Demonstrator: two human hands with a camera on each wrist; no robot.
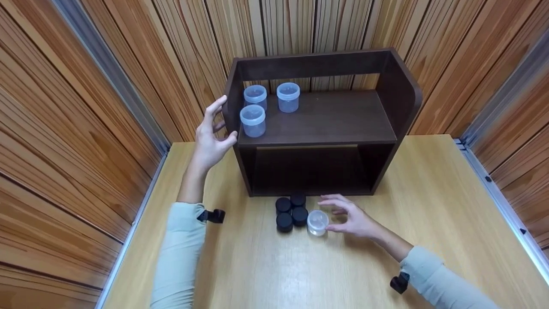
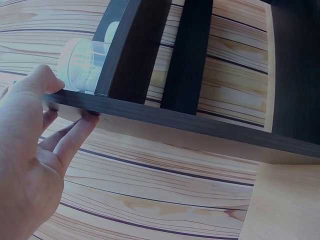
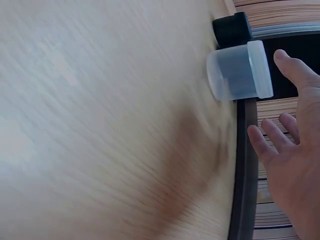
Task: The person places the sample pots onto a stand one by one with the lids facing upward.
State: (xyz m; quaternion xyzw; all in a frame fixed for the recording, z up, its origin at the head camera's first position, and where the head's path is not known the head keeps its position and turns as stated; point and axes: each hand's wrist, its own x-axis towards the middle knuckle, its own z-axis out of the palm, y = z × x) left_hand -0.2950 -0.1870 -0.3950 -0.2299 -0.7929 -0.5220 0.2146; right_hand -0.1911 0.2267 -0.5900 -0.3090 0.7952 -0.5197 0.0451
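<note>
In the head view my left hand [image 1: 210, 139] rests against the left side panel of a dark brown two-tier shelf [image 1: 334, 122], fingers on its outer face and thumb by its front edge. Three translucent lidded jars [image 1: 253, 122] stand at the left of the upper tier, one of them close to that thumb. My right hand [image 1: 349, 216] is spread beside another clear lidded jar [image 1: 318, 222] standing on the table. The right wrist view shows a small gap between thumb and jar [image 3: 235, 72]. Several small black round-topped containers [image 1: 284, 222] stand together just left of this jar.
The shelf stands on a light wooden table [image 1: 266, 274], with an open lower tier [image 1: 309, 171] facing me. Wood-patterned panels [image 1: 287, 25] enclose the back and sides. A metal rail [image 1: 506, 206] runs along the table's right edge. Both sleeves carry a black wrist camera [image 1: 213, 216].
</note>
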